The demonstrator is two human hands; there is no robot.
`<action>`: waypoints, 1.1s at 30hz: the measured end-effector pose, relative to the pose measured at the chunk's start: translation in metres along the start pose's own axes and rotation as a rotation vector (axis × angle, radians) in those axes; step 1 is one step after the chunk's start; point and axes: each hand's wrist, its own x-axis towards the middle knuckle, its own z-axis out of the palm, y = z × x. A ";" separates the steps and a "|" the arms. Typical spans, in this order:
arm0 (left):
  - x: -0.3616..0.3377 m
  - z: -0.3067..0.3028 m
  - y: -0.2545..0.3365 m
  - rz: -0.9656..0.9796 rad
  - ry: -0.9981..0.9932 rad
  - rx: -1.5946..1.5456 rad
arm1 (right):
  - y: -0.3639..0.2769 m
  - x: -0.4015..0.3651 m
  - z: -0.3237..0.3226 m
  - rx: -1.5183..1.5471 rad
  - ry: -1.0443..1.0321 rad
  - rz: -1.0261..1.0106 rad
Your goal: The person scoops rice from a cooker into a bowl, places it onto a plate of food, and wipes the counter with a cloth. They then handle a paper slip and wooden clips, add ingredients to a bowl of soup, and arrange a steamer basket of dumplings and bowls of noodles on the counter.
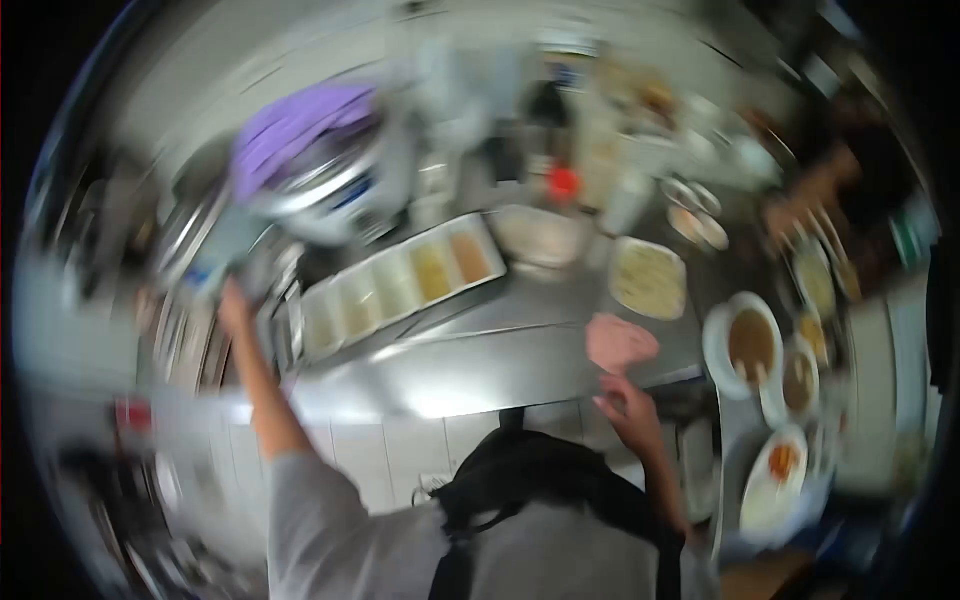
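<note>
My left hand reaches out to the far left, by the metal containers at the end of the counter. Motion smears its fingers, and I cannot tell what they hold. Closer to my body, my right hand hovers at the counter's front edge with its fingers apart and nothing between them. Just beyond its fingertips a crumpled pink cloth lies on the steel counter. Behind the cloth stands a white tub of pale food. A long tray with several compartments of yellow and orange contents sits between my hands.
A purple cloth covers part of a large round cooker at the back left. Bowls of brown soup and an oval plate stand at right. Another person's hand is at the far right. A red-capped bottle stands behind.
</note>
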 end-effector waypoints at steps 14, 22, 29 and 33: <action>-0.099 -0.058 0.214 0.542 0.361 -0.793 | 0.040 -0.041 -0.169 0.055 0.699 0.170; -0.477 -0.052 0.462 0.718 -1.629 -1.313 | 0.168 -0.104 -0.333 0.541 1.209 0.172; -0.598 0.005 0.541 0.631 -1.669 -1.131 | 0.308 -0.124 -0.419 0.383 0.957 0.450; -0.634 0.002 0.568 0.479 -1.546 -1.203 | 0.370 -0.111 -0.447 0.255 0.855 0.503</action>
